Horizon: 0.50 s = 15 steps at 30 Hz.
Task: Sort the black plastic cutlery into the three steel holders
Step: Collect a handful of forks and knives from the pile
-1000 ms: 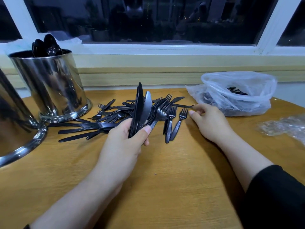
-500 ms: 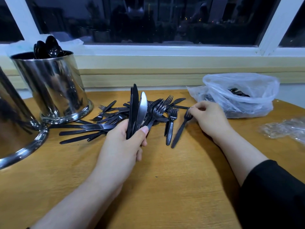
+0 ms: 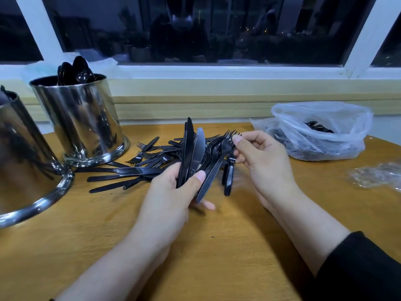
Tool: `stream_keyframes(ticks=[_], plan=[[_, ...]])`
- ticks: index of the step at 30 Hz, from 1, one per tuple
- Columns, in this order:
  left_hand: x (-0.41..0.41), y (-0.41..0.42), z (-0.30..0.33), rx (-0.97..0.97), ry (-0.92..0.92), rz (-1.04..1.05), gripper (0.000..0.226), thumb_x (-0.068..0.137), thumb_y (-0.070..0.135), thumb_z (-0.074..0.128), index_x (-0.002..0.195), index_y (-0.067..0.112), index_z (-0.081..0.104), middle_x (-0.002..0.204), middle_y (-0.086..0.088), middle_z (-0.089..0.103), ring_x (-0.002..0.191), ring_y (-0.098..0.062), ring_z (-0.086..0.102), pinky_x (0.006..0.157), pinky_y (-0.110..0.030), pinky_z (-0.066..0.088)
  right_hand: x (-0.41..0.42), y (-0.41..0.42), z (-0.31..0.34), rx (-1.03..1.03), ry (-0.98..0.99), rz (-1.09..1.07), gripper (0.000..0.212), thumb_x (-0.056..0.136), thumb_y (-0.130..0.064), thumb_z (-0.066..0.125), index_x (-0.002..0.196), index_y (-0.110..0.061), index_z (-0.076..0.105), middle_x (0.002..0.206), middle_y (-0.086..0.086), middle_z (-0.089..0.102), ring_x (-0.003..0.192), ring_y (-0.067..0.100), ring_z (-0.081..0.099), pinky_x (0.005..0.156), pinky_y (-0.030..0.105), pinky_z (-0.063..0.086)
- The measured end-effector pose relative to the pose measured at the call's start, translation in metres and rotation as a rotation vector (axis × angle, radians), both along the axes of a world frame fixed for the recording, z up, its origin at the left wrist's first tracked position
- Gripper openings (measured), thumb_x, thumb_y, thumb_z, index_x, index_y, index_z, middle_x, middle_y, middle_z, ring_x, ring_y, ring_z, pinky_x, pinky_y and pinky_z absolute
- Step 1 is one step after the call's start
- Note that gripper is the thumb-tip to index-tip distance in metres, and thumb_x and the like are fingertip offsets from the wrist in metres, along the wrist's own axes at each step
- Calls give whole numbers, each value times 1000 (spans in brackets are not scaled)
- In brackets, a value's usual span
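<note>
My left hand (image 3: 173, 192) grips an upright bundle of black plastic knives and forks (image 3: 191, 153) above the wooden table (image 3: 217, 246). My right hand (image 3: 262, 161) pinches the head of a black fork (image 3: 230, 148) and holds it against the bundle's right side. A loose pile of black cutlery (image 3: 134, 170) lies on the table behind and left of my left hand. Two steel holders show at the left: the farther holder (image 3: 80, 120) has black spoons (image 3: 76, 70) standing in it, and the nearer holder (image 3: 23, 161) is cut off by the frame edge.
A clear plastic bag (image 3: 321, 131) with more black cutlery lies at the back right. A crumpled clear wrapper (image 3: 377, 174) sits at the right edge. A window sill (image 3: 217, 72) and a dark window run along the back.
My right hand picked a fork off the table on the right and carried it left and up to the bundle in my left hand. The left hand barely moved.
</note>
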State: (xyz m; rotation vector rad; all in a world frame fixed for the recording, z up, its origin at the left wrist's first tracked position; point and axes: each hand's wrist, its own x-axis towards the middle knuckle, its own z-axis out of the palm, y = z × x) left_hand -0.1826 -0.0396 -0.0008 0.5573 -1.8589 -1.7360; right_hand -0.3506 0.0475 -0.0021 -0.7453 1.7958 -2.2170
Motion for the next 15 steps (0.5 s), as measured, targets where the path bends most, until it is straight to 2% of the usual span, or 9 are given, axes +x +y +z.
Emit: stream_keyframes(ticks=[3, 6, 9, 11, 13, 15], plan=[[0, -1, -1, 15, -18, -12, 11, 103, 26, 57, 106, 20, 66, 81, -31, 66, 34, -6, 51, 37, -18, 24, 6, -2, 3, -73, -89, 32, 5, 97, -10, 65, 93, -10, 63, 82, 8, 68, 78, 18, 64, 75, 31, 56], [0, -1, -2, 19, -18, -27, 12, 102, 28, 59, 107, 20, 67, 76, -30, 62, 38, -11, 54, 38, -20, 26, 14, -3, 7, -105, -141, 64, 4, 98, -8, 63, 96, -7, 60, 84, 14, 71, 75, 20, 69, 68, 26, 58], [0, 1, 0, 18, -14, -38, 13, 103, 26, 58, 110, 20, 67, 75, -29, 67, 33, -7, 49, 37, -20, 25, 18, -6, 7, -105, -149, 93, 5, 97, -7, 64, 96, -8, 60, 77, 8, 69, 68, 16, 68, 63, 24, 56], [-1, 2, 0, 16, -12, -34, 13, 103, 25, 57, 111, 19, 66, 78, -28, 68, 34, -6, 51, 37, -22, 24, 20, -8, 6, -104, -136, 87, 5, 97, -7, 65, 96, -9, 60, 71, 3, 67, 66, 12, 68, 62, 23, 55], [-1, 2, -1, 28, -15, -40, 12, 103, 26, 58, 111, 22, 66, 83, -24, 70, 46, -12, 65, 37, -23, 24, 22, -10, 5, -101, -108, 45, 6, 96, -7, 65, 96, -9, 60, 65, -5, 67, 65, 9, 68, 63, 22, 55], [-2, 5, 0, 51, -21, -53, 12, 102, 26, 58, 111, 24, 66, 88, -13, 75, 66, -26, 76, 34, -20, 25, 22, -12, 4, -69, -65, -22, 6, 96, -10, 67, 94, -11, 61, 68, -4, 69, 68, 12, 69, 67, 27, 57]])
